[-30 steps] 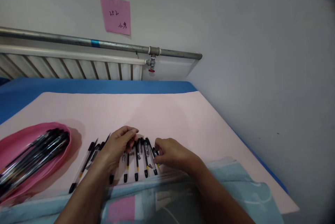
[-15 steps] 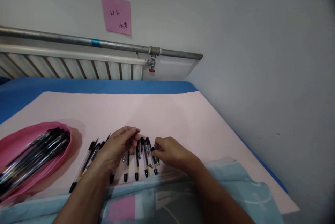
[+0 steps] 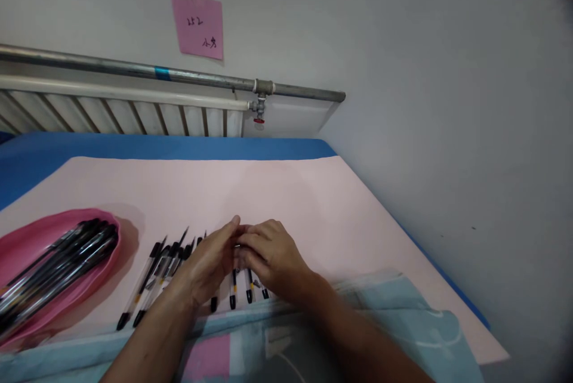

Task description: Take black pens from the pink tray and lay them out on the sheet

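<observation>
Above a row of pens, my left hand (image 3: 212, 263) and my right hand (image 3: 273, 258) come together with their fingertips touching. The fingers of my left hand are curled and its thumb points up. My right hand closes its fingers toward the left palm. Anything between them is mostly hidden; only a small pale glint shows. Below the hands lie black-tipped clear pens (image 3: 233, 296), partly covered by them. Left of my left forearm, more pens (image 3: 145, 278) with black caps lie slanted, with thin dark tips sticking out beyond them.
A pink oval basket (image 3: 101, 213) full of pens (image 3: 67, 269) stands at the left. Pale pink paper (image 3: 286, 192) covers the blue table (image 3: 179, 147). Light blue patterned cloth (image 3: 403, 311) lies along the near edge. A radiator (image 3: 134, 114) and pipe run behind; a wall rises at right.
My right hand has moved left and met my left hand. It now covers the pens' upper ends, while more of the pens beside my left forearm show.
</observation>
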A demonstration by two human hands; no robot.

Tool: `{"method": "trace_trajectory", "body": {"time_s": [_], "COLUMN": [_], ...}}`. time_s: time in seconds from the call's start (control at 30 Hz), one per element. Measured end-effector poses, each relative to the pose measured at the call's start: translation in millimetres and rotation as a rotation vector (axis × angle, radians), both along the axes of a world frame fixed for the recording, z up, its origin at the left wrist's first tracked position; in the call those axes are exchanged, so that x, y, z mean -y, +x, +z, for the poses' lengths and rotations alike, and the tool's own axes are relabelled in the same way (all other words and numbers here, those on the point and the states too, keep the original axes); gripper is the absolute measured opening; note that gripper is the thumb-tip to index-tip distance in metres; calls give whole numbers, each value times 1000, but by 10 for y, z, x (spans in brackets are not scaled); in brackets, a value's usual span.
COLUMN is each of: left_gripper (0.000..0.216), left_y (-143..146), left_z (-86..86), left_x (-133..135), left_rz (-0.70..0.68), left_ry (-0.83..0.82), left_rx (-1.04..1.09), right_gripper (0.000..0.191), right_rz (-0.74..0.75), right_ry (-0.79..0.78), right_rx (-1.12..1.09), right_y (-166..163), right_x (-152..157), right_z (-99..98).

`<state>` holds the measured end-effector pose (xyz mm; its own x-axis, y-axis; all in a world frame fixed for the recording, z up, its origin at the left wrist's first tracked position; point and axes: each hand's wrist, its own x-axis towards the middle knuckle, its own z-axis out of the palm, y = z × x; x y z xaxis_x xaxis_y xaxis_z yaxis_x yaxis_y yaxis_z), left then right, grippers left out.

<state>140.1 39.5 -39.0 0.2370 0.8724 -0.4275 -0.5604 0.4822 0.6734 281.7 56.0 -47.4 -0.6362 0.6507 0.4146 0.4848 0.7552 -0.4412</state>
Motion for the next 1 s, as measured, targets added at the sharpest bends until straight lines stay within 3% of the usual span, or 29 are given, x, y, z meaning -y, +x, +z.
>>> {"method": "trace_trajectory", "body": {"time_s": [0.27,0.4,0.57,0.7,1.0], "left_gripper": [32,36,31,29,36], "left_y": [26,7,-152,-317,-551], "left_z": [-65,-52,1,24,-58], "left_x": [1,1,-62,-105,-143], "left_rz": [-28,-37,121,247,396], "left_ry": [-20,61,73,92,174], "left_rx": [-80,-181,-373,-448,-649], "right_gripper": [16,10,9,10,13], "right_rz": [24,-39,-193,-225,-226], "right_ry": [-27,-100,-179,-239,-287], "right_rx": [134,110,110,165,299], "right_y": [-16,48,145,168,182], "right_x": [13,-47,-157,-191,-180], "right_z": [-39,-13,-10,-9,-41]}}
